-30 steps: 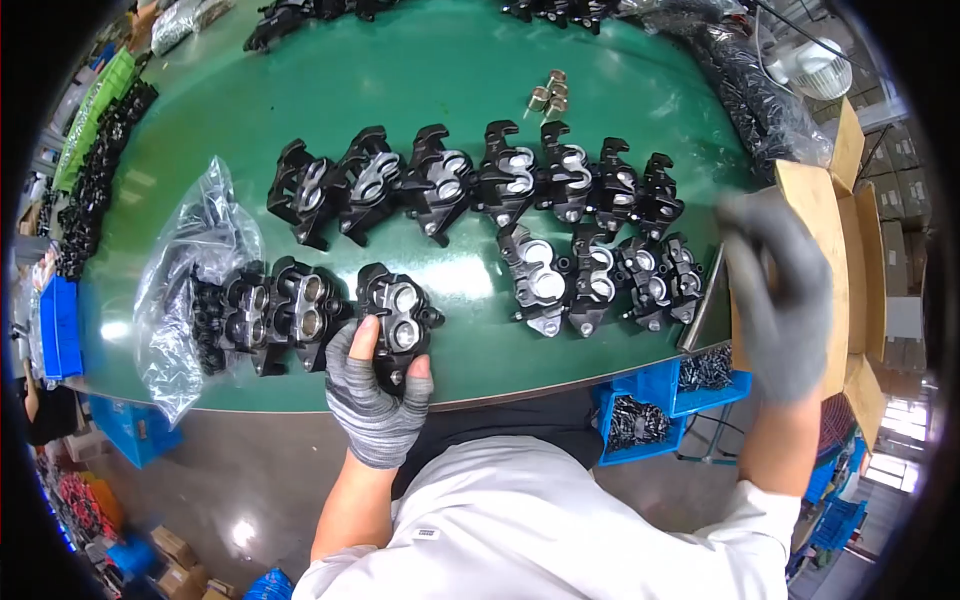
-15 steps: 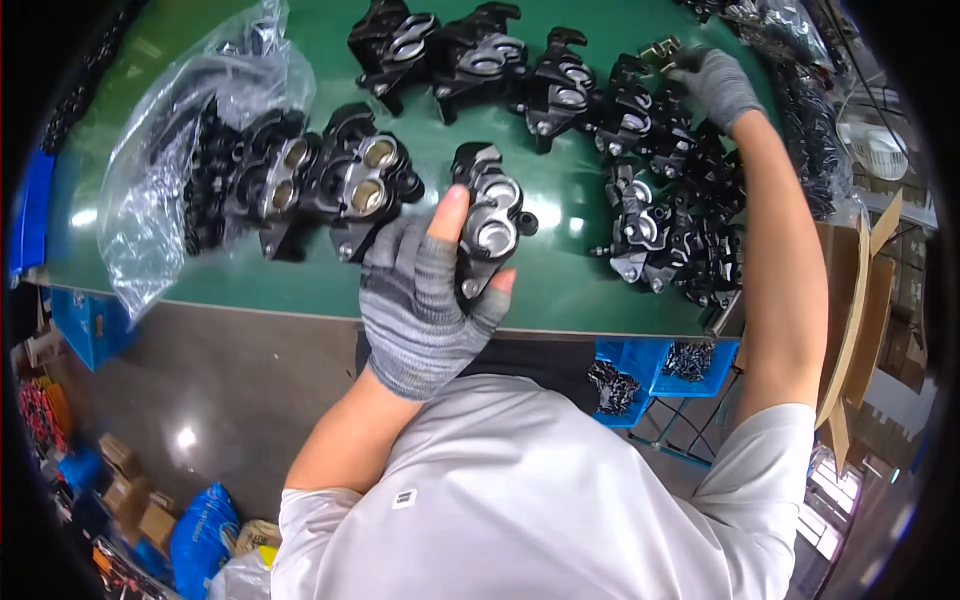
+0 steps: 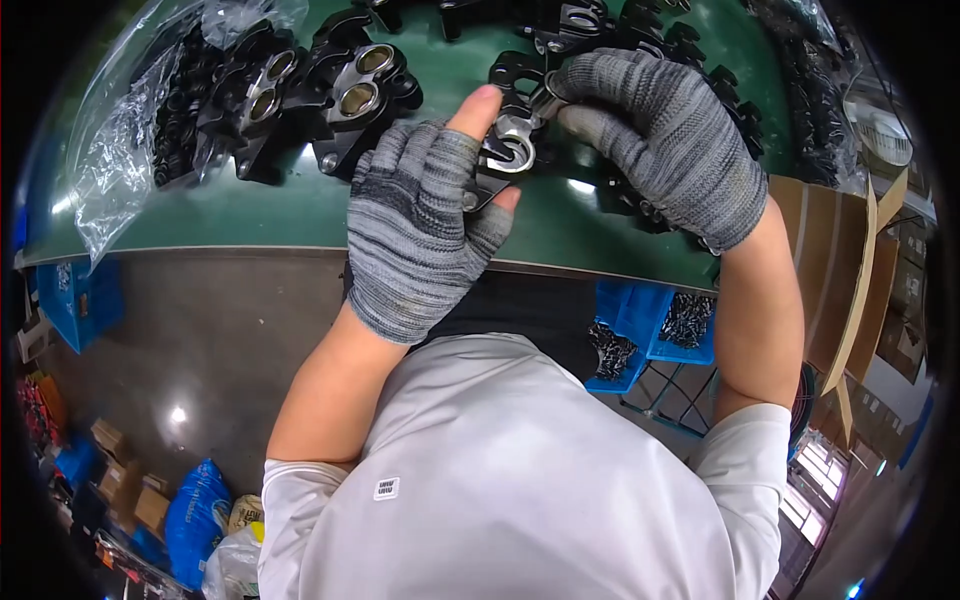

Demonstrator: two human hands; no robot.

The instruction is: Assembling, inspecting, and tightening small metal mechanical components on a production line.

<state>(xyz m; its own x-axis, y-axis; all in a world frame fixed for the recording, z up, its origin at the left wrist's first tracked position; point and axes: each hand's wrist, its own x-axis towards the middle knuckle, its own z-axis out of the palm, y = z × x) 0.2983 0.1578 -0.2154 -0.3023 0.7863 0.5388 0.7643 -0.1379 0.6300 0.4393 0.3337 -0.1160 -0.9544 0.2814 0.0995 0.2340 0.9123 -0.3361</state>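
Observation:
My left hand (image 3: 415,215), in a grey striped glove with bare fingertips, steadies a black brake caliper (image 3: 517,150) on the green table. Its index finger lies along the left side, and the thumb is at the near end. A silver ring shows in the caliper's nearer bore. My right hand (image 3: 665,135), gloved alike, pinches a small shiny metal cup (image 3: 545,100) at the farther bore. The right fingers partly hide the cup, so I cannot tell whether it sits inside the bore. Left of my left hand stand two similar calipers, the closer one (image 3: 357,90) with brass-toned bores facing up.
More black calipers (image 3: 575,22) line the far side of the green table (image 3: 300,225) and crowd behind my right hand. Clear plastic wrap (image 3: 120,150) lies at the left. Blue bins (image 3: 635,310) of small parts sit below the table's edge, with an open cardboard box (image 3: 825,260) at the right.
My right hand has come from the small metal pieces at the far right to the caliper, now with a metal cup in its fingers. My left hand stays on the caliper. The view has shifted.

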